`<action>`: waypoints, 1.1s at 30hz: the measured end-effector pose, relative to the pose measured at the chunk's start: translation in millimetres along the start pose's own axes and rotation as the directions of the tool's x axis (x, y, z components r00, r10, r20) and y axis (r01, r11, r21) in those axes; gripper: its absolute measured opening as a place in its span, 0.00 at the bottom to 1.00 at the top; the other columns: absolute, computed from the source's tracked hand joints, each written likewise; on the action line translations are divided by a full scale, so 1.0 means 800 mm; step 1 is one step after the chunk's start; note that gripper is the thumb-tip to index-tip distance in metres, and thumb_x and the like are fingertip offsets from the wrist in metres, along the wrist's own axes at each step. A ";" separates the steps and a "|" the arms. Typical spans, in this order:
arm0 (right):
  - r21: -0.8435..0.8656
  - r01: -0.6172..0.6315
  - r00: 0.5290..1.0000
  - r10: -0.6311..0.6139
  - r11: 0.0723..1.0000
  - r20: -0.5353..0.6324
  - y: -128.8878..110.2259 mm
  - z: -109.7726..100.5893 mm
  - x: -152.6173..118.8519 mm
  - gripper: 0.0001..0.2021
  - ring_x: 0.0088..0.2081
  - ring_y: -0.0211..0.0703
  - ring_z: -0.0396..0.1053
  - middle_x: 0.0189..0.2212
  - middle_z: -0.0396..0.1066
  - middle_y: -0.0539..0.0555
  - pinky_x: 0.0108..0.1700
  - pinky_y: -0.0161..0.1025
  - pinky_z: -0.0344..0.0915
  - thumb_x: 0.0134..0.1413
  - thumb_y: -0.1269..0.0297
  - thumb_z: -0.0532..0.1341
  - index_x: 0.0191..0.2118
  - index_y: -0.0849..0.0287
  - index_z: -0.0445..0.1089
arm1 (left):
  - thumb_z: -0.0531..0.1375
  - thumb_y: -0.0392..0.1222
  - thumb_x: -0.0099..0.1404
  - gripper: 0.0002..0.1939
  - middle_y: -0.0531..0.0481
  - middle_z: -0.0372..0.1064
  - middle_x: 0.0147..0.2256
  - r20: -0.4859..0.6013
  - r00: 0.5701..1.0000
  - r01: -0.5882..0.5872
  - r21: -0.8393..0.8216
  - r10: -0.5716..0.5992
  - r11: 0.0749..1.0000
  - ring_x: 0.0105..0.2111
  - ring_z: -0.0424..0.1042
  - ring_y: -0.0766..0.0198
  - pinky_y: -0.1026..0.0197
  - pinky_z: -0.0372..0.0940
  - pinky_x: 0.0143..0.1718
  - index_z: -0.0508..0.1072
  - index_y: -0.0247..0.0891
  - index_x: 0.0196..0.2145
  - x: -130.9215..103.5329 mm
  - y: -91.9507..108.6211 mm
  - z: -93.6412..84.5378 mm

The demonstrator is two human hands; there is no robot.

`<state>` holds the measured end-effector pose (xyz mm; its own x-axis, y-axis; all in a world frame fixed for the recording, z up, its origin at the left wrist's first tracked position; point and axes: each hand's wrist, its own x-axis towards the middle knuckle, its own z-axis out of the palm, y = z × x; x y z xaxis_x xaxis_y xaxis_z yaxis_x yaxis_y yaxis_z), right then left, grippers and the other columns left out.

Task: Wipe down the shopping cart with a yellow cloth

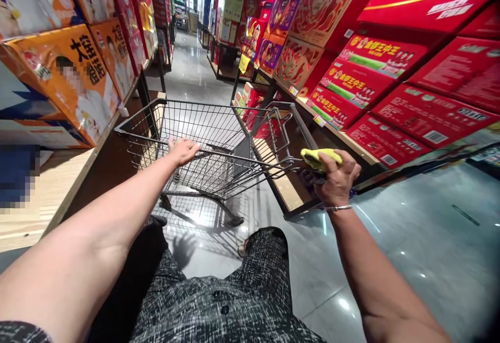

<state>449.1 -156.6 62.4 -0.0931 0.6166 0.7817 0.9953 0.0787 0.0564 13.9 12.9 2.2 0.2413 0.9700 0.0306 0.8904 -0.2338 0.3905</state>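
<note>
A grey wire shopping cart (pixel 207 124) stands sideways before my legs. My left hand (pixel 183 151) is closed over the near top rail of the cart. A yellow cloth (pixel 322 157) is bunched in my right hand (pixel 339 174), whose fingers are bent around it. The cloth lies at the near end of the cart's handle bar (pixel 307 128); whether it presses on the bar I cannot tell. Something dark shows under the cloth, too hidden to name. A thin bracelet circles my right wrist. The visible part of the basket holds nothing I can make out.
Orange boxes (pixel 78 77) line a wooden shelf (pixel 50 176) at left. Stacked red boxes (pixel 363 75) fill the shelf on the right, whose dark-framed lower board (pixel 287 189) reaches close to the cart. A shiny tiled aisle (pixel 191 62) runs ahead between shelves.
</note>
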 end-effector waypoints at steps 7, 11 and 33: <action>0.111 -0.153 0.988 0.152 0.982 0.016 -0.060 0.080 -0.039 0.17 0.59 0.66 0.52 0.54 0.58 0.61 0.58 0.64 0.57 0.56 0.67 0.61 0.51 0.48 0.73 | 0.45 0.51 0.73 0.23 0.50 0.67 0.61 0.052 0.948 -0.304 -0.133 0.313 0.943 0.64 0.57 0.56 0.41 0.34 0.67 0.69 0.47 0.59 -0.020 0.136 0.041; 0.127 -0.010 0.973 -0.020 0.992 0.231 -0.126 0.141 -0.089 0.18 0.56 0.59 0.57 0.53 0.65 0.57 0.54 0.58 0.59 0.59 0.73 0.58 0.48 0.43 0.75 | 0.38 0.46 0.76 0.26 0.53 0.71 0.56 0.031 0.958 -0.274 -0.191 0.285 0.943 0.61 0.61 0.58 0.42 0.37 0.67 0.72 0.50 0.55 -0.020 0.164 0.048; -0.009 0.076 0.993 -0.075 0.997 0.087 0.002 -0.029 0.007 0.17 0.56 0.60 0.59 0.57 0.64 0.57 0.55 0.60 0.60 0.54 0.69 0.63 0.49 0.47 0.75 | 0.36 0.49 0.75 0.26 0.55 0.73 0.51 0.059 0.960 -0.260 -0.185 0.275 0.948 0.58 0.64 0.56 0.35 0.33 0.66 0.74 0.51 0.46 -0.010 0.130 0.039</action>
<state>450.3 -170.7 81.3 -0.1696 0.6747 0.7184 0.9855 0.1184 0.1215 116.6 -20.9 13.8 0.4992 0.8625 0.0828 0.7094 -0.4618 0.5325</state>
